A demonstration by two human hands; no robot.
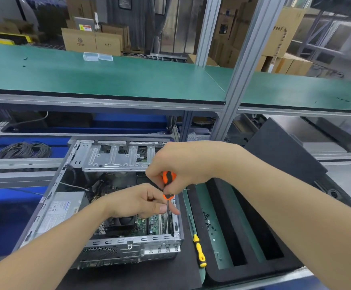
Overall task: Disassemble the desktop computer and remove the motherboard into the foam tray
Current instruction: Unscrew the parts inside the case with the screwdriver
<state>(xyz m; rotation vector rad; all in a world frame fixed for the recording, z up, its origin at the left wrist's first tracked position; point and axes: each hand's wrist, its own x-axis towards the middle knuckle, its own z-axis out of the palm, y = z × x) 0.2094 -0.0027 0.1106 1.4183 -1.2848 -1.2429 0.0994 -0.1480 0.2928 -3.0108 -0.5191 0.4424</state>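
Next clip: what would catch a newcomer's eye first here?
At centre, the right hand grips an orange screwdriver while the left hand pinches its shaft above the motherboard inside the open computer case. Right of the case, a yellow screwdriver lies beside the black foam tray.

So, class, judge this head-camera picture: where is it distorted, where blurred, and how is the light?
Head view: wide-angle distortion bows the green shelf and stretches the forearms; the cardboard boxes behind look soft; light is even, dimmer inside the computer case; the orange screwdriver is sharp.
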